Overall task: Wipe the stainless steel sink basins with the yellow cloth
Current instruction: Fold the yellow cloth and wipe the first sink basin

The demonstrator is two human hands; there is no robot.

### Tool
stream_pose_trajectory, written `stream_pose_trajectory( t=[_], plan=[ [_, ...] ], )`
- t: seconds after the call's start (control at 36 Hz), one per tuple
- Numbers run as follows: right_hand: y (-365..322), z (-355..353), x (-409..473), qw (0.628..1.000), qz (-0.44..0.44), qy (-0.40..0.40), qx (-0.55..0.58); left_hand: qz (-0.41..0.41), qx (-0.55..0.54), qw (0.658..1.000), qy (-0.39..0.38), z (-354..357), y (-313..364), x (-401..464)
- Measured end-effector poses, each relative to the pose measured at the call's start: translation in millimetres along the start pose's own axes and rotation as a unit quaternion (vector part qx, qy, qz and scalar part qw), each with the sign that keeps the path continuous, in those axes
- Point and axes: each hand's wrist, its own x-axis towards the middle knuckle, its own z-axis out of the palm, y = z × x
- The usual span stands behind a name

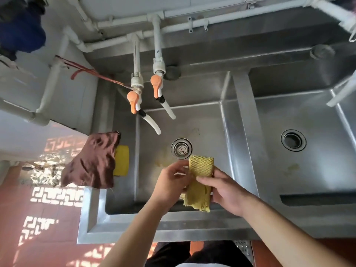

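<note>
The yellow cloth [200, 182], mesh-textured and folded, is pinched by the left hand [171, 183] and right hand [224, 191], fingers clamped on it. Two basins [202, 120] are counted, two orange-handled taps [134, 101].

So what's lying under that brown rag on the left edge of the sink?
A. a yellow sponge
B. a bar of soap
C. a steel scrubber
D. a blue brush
A: a yellow sponge pokes out from beneath the brown rag on the sink's left rim.
</note>
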Motion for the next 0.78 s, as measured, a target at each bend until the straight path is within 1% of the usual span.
stream_pose_trajectory(
  t=[0.06,0.14,0.19,0.25,0.28,0.33,0.36,0.39,0.44,0.47,0.5,0.61,0.67,0.78],
  plan=[
    [2,5,6,0.997,-0.008,0.068,-0.029,0.01,0.012,1.0,0.002,-4,-5,7],
    [1,10,14,0.985,-0.026,0.139,-0.102,0.039,0.052,0.998,0.007,-14,-11,18],
    [-2,9,19,0.968,-0.053,0.177,-0.171,0.052,0.081,0.995,0.008,-22,-14,26],
    [-6,6,27,0.945,-0.086,0.203,-0.241,0.053,0.097,0.994,-0.011,-31,-18,36],
    [-7,3,33,0.925,-0.1,0.221,-0.291,0.056,0.108,0.992,-0.027,-35,-19,42],
    [-15,-2,41,0.86,-0.125,0.262,-0.42,0.071,0.132,0.987,-0.065,-39,-22,53],
    [-22,-3,43,0.836,-0.132,0.265,-0.462,0.081,0.139,0.984,-0.081,-39,-22,59],
    [-28,-4,44,0.842,-0.135,0.246,-0.46,0.091,0.142,0.981,-0.095,-38,-21,64],
    [-41,-6,45,0.902,-0.138,0.169,-0.373,0.105,0.141,0.978,-0.112,-35,-17,74],
    [-46,-8,46,0.923,-0.141,0.135,-0.332,0.105,0.135,0.978,-0.12,-34,-14,80],
    [-51,-10,46,0.933,-0.149,0.115,-0.308,0.101,0.124,0.978,-0.131,-32,-11,86],
    [-67,-24,49,0.946,-0.156,0.082,-0.273,0.071,0.009,0.975,-0.211,-25,4,104],
    [-70,-33,52,0.956,-0.144,0.084,-0.243,0.068,-0.003,0.973,-0.221,-19,9,110],
    [-75,-45,61,0.963,-0.145,0.129,-0.189,0.054,-0.019,0.972,-0.226,-3,16,124]
  ],
)
